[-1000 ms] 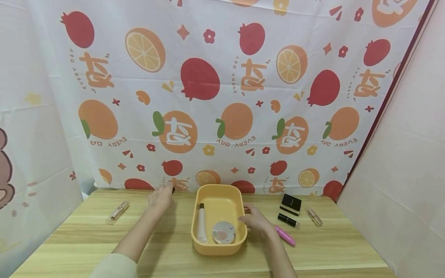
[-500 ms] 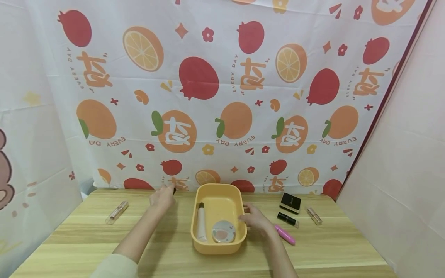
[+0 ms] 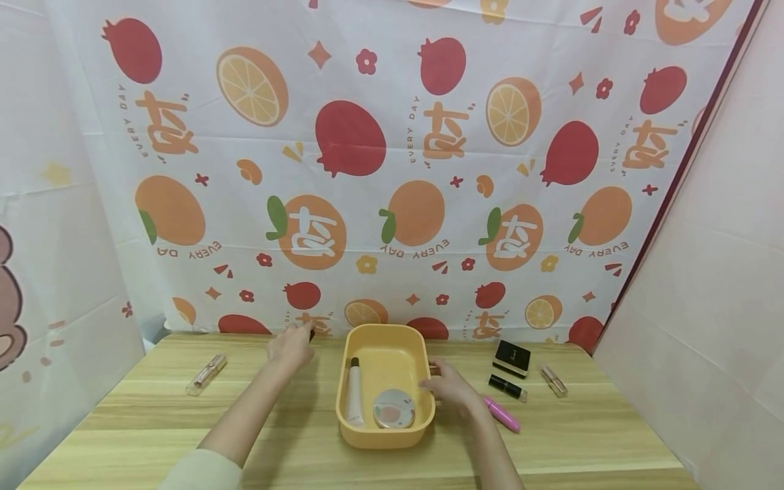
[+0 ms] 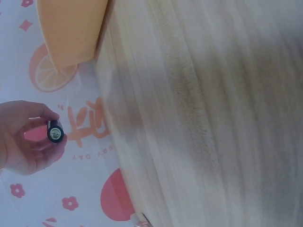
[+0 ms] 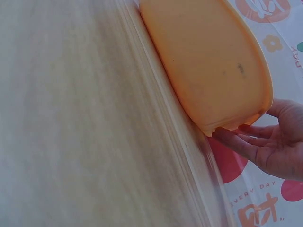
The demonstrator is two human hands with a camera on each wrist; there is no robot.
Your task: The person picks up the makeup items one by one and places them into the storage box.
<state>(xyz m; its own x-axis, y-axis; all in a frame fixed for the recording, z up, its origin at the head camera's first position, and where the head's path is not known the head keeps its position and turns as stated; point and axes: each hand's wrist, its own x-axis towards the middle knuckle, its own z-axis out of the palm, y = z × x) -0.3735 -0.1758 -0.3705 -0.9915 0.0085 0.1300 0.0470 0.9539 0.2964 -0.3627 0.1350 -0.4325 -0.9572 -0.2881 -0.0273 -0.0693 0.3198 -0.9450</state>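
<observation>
Left grip (image 3: 290, 348) is pinching a small dark tube (image 4: 55, 134) between thumb and fingers, held up near the desk's (image 3: 122, 435) far edge, left of the yellow bin (image 3: 380, 439). Key relation: bin is to the right of that grip and a bit toward the near edge, with a gap between, so the tube isn't over it. Tube's round end faces the left wrist cam and a black end pokes past the fingers, toward the far edge and slightly right; I read the long axis as roughly near-to-far. Tilt: can't tell. Left hand is the near one; right grip (image 3: 452, 386) is across the bin, pinching its right wall. If the tube is meant for the bin, that calls for a sideways shift right over the left wall, my judgement. 2 items in there: white tube (image 3: 354, 395) along the left wall, also near-to-far, and round compact (image 3: 395, 410) toward the near right corner. Far half looks the roomier spot; risk is bumping the left rim.
</observation>
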